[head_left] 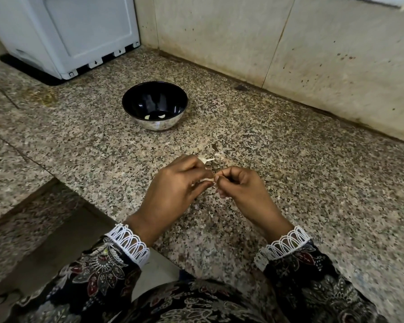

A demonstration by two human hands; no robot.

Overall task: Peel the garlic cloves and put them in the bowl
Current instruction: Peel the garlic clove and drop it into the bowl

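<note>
A dark bowl (155, 89) with a shiny outside stands on the speckled granite counter (289, 178). Two peeled cloves (161, 116) lie at its bottom. In front of the bowl, my left hand (175, 187) and my right hand (240, 190) meet just above the counter. Between their fingertips they pinch a small pale garlic clove (207, 180), mostly hidden by the fingers. A few white scraps of garlic peel (216, 157) lie on the counter just beyond my hands.
A white appliance (79, 33) stands at the back left on a dark mat. A beige tiled wall (289, 54) runs along the back and right. The counter drops to a lower ledge (33, 229) at the front left.
</note>
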